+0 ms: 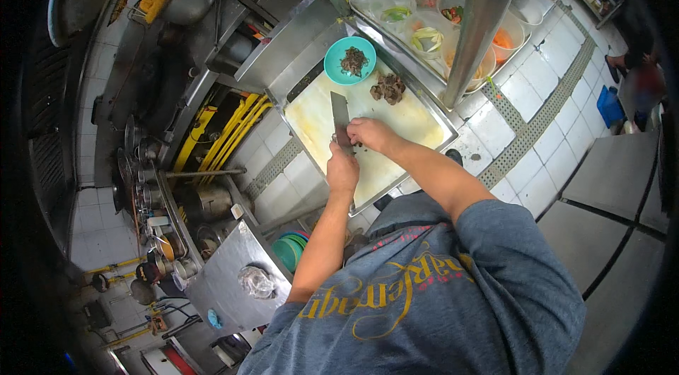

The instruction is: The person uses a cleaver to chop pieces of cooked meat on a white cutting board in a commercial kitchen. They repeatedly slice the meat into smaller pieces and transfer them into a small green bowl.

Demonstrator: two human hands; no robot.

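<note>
My left hand (343,169) grips a cleaver (340,110) by the handle end, its broad blade pointing away from me over a stained white cutting board (313,118). Curled against the blade's right side are the fingers of my right hand (371,134). Small dark bits of food (359,147) show beneath those fingers, mostly hidden. Beyond, a heap of what look like soaked brown mushrooms (389,90) lies on the board. To its left, a turquoise bowl (332,63) at the board's far edge holds thin dark shreds (354,61).
Clear plastic tubs (426,38) of cut vegetables crowd a tray behind a thick steel post (485,20). Yellow pipes (228,134) run at left, near a steel counter (212,290) bearing a plastic bag (257,282). A person's foot (615,63) shows far right on the tiled floor.
</note>
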